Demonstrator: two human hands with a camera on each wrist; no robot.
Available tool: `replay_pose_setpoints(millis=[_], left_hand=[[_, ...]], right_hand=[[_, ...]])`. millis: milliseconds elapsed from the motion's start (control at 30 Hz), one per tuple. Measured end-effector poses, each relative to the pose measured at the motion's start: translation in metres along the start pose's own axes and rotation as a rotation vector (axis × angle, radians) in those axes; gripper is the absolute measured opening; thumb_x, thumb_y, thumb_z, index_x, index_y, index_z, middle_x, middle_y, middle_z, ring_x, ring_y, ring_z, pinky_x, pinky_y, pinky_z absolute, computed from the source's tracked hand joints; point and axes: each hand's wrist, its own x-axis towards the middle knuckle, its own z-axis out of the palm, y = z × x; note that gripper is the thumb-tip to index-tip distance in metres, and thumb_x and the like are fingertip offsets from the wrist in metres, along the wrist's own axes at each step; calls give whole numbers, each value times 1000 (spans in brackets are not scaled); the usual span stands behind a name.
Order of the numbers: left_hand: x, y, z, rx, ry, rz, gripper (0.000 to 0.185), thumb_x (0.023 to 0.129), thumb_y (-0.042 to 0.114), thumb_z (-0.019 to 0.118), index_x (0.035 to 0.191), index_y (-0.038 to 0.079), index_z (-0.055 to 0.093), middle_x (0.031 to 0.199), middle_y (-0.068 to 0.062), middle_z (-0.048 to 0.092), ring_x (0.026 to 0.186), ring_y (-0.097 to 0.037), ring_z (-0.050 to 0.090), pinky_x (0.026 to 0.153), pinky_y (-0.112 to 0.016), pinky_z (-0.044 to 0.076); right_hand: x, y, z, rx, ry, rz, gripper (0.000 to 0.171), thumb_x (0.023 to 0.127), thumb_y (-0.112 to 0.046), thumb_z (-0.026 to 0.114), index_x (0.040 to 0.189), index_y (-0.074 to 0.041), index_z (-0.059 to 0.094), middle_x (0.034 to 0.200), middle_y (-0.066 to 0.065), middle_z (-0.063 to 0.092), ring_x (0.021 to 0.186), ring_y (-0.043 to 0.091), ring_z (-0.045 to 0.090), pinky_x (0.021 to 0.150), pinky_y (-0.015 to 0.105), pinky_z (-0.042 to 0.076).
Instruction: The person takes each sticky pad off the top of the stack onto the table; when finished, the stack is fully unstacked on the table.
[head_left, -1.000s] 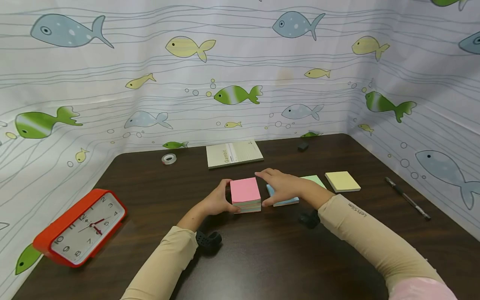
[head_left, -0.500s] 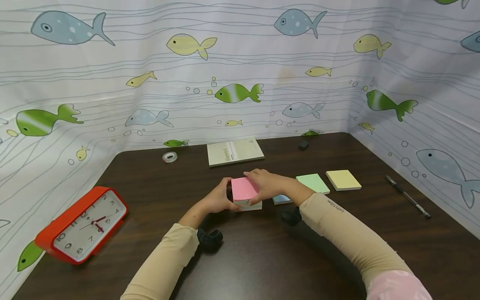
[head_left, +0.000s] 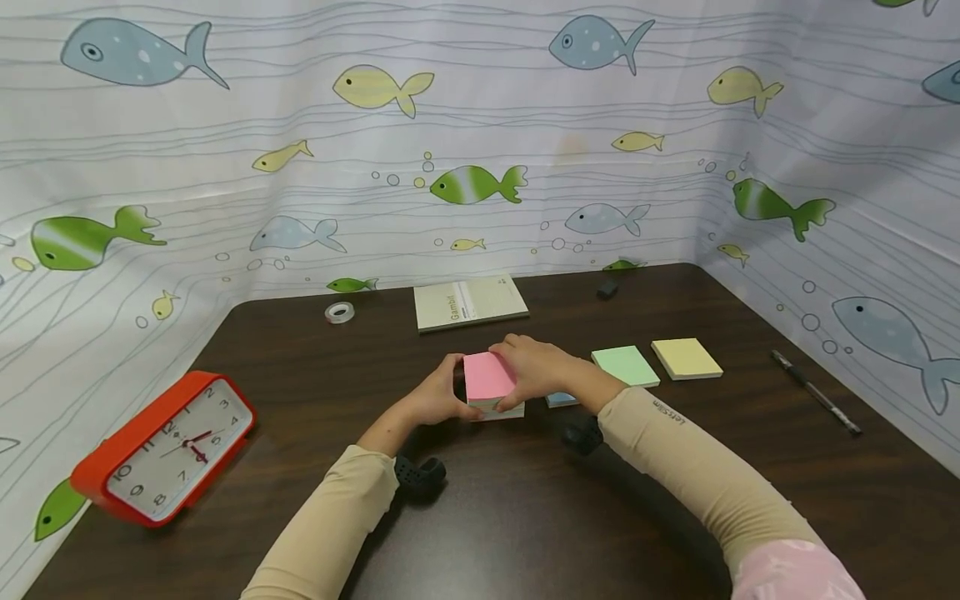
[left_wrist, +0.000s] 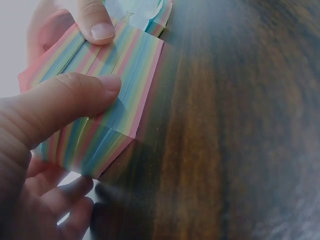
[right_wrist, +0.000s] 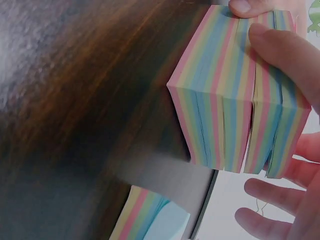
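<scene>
Sticky-note block [head_left: 489,383], pink on top with rainbow-striped sides, sits between both hands near the middle of the dark table [head_left: 525,517]. A second ago the right hand [head_left: 534,370] rested on a blue pad [head_left: 561,399] just right of the block; it has since slid left onto the block, leaving that pad uncovered beside the wrist. Judging by this, both hands now work the one block together, and the wrist views show its layers splitting along the striped side, as if a section is being parted off.

The left hand [head_left: 435,398] holds the block's left side, thumb [left_wrist: 75,97] pressed flat across the stripes, the other fingers curled underneath. The right hand arches over the top, fingertips [right_wrist: 277,47] clamped on the upper edge, thumb on the near face. Beyond the right fingers lie a green pad [head_left: 626,366] and a yellow pad [head_left: 686,358], well apart from the block.
</scene>
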Motion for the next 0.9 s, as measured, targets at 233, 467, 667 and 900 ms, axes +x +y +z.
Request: replay_pose_setpoints(millis=[233, 467, 667, 900], left_hand=[[-1, 2, -1, -9, -7, -7, 88, 62, 13, 80, 128, 1, 23, 129, -18, 32, 120, -31, 33, 91, -43, 32], [-1, 3, -1, -4, -8, -9, 87, 61, 13, 80, 126, 0, 24, 126, -18, 34, 119, -30, 34, 91, -42, 33], [-1, 3, -1, -6, -10, -2, 86, 61, 10, 79, 125, -1, 24, 124, -18, 35, 119, -29, 35, 91, -41, 33], [1, 1, -1, -2, -5, -17, 85, 60, 9, 80, 125, 0, 24, 125, -18, 35, 119, -27, 35, 91, -39, 33]], right_hand=[[-4, 3, -1, 7, 44, 8, 83, 59, -53, 71, 123, -6, 45, 105, 2, 47, 86, 14, 45, 67, 29, 44], [-10, 8, 1, 32, 77, 36, 84, 58, -55, 71, 123, -8, 45, 105, 2, 47, 85, 13, 45, 65, 28, 44], [-19, 9, 1, 60, 95, 41, 84, 58, -53, 71, 122, -6, 45, 103, 2, 47, 85, 14, 44, 68, 29, 43], [-29, 6, 2, 93, 97, 3, 84, 58, -50, 72, 123, -5, 44, 101, 2, 46, 86, 14, 43, 70, 28, 41]])
